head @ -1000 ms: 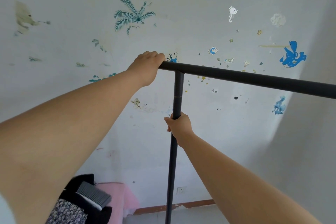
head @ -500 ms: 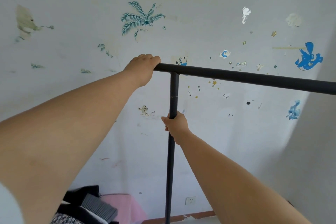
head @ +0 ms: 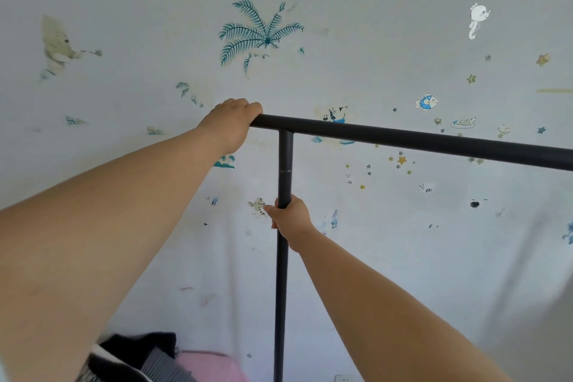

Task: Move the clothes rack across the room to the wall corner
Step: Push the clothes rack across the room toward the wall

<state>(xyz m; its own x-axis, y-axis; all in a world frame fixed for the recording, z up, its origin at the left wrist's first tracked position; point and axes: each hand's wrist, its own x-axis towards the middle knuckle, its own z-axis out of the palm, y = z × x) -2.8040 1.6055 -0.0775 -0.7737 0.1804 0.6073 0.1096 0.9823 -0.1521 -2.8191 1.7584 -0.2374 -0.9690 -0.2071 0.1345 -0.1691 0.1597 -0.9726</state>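
Observation:
The black metal clothes rack (head: 403, 139) fills the middle of the head view: a horizontal top bar runs off the right edge and one upright post drops to the bottom edge. My left hand (head: 231, 122) is closed over the left end of the top bar. My right hand (head: 290, 217) is wrapped around the upright post about a third of the way down. The rack's base and its far end are out of view. No clothes hang on the visible part of the bar.
A pale wall (head: 387, 40) with palm, fish and star stickers stands close behind the rack. The adjoining wall (head: 555, 304) forms a corner at the right. Dark clothes (head: 139, 357) on a pink cushioned surface (head: 214, 366) lie bottom left. A wall socket (head: 343, 378) sits low.
The wall and its stickers have grown larger and slid rightward and down in view, and the skirting has dropped out of sight. Both hands keep the same holds on the rack.

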